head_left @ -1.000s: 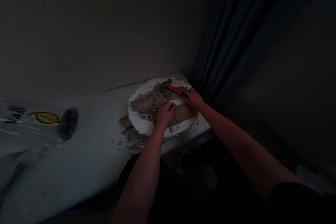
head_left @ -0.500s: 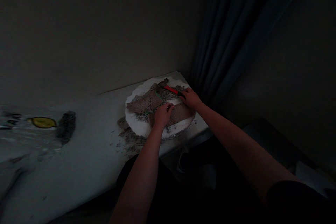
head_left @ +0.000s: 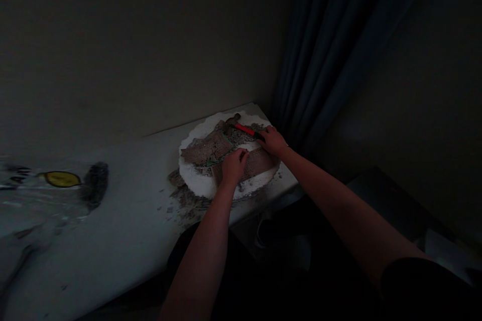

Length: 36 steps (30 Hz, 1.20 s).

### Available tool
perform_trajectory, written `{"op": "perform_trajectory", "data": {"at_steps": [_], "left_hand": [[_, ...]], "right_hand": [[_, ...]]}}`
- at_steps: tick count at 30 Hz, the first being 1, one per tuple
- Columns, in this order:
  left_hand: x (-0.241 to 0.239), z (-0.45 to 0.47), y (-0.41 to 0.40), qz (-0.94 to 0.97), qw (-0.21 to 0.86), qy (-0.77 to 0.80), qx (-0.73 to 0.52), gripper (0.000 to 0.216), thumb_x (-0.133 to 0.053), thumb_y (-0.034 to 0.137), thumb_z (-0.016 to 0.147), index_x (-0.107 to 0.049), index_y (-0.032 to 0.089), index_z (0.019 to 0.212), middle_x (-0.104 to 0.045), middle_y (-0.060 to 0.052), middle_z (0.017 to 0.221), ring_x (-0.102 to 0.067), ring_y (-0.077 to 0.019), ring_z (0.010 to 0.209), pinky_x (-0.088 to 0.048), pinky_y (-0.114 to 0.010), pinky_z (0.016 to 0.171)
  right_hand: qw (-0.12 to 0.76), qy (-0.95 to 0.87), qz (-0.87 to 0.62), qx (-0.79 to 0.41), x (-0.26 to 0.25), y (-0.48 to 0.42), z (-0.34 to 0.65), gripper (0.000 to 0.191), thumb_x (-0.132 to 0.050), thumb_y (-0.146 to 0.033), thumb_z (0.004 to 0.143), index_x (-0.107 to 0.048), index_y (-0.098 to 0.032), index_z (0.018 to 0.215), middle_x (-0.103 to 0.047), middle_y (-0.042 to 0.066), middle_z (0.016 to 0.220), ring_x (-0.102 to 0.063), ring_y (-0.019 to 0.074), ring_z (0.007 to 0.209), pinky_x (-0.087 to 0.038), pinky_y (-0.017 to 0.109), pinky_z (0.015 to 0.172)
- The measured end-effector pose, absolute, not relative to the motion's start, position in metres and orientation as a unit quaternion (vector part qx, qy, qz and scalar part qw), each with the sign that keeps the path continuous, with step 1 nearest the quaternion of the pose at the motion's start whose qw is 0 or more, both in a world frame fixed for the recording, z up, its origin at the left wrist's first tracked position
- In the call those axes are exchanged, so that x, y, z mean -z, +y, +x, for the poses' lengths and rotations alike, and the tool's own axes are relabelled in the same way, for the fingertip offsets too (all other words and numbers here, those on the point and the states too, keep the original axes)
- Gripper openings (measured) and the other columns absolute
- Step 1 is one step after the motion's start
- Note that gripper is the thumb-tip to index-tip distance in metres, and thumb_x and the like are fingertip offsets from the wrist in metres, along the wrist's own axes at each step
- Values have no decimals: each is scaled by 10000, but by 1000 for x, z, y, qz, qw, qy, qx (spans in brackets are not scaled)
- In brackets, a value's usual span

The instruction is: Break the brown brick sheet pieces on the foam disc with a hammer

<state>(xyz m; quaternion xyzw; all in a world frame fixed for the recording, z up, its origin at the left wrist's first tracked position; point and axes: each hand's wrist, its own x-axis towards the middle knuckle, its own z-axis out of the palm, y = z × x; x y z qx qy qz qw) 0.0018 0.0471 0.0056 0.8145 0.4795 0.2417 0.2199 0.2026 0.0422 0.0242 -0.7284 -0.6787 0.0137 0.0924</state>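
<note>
A white round slab [head_left: 196, 178] lies near the table's right end, covered with brown mesh-patterned broken pieces [head_left: 205, 148] and grey rubble. My right hand [head_left: 274, 141] is closed round the handle of a small hammer [head_left: 244, 129] with a red and black grip, whose head rests at the slab's far side. My left hand [head_left: 233, 165] is curled over the brown pieces at the slab's middle, pinching something small that I cannot make out in the dim light.
Grey crumbs [head_left: 184, 198] are scattered on the white table [head_left: 124, 220] just left of the slab. At the far left lie a dark brush-like object [head_left: 95, 183] and a yellow oval thing [head_left: 62, 178]. A dark curtain [head_left: 331, 60] hangs at the right.
Both hands stay on the slab with only slight shifts. The view has drifted a little, so the slab sits slightly further left.
</note>
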Motion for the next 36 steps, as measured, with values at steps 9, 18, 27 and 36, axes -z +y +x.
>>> {"op": "perform_trajectory", "data": {"at_steps": [9,18,27,36], "left_hand": [[4,3,42,828,151,484,-238,247,-511,346,989,-699,203,1063,-758,-71,983,-699,-206,906,-475,-279,790],[-3,4,40,828,157,493,-214,276,-496,302,985,-693,204,1151,-751,-89,1106,-699,-235,1006,-498,-305,847],[1,6,39,829,167,479,-236,274,-493,345,997,-690,215,1136,-729,-90,1141,-686,-229,1034,-506,-299,864],[0,7,40,824,164,480,-253,291,-480,355,1000,-702,195,1099,-584,-110,1340,-677,-214,1001,-520,-292,817]], "right_hand": [[30,-701,-712,-23,-66,61,188,377,-466,-247,964,-599,-65,1267,-597,253,1305,-575,354,1185,-464,443,971],[238,-657,-701,-147,-114,54,199,606,-756,-348,813,-529,-114,1324,-659,154,1224,-647,259,1048,-510,367,911],[443,-499,-635,-390,-98,-120,185,384,-501,-484,943,-534,-260,1253,-444,-70,602,-384,110,421,-340,241,404],[365,-589,-665,-280,-77,-136,180,389,-451,-407,976,-606,-199,1266,-665,41,820,-632,206,756,-497,315,669]]}}
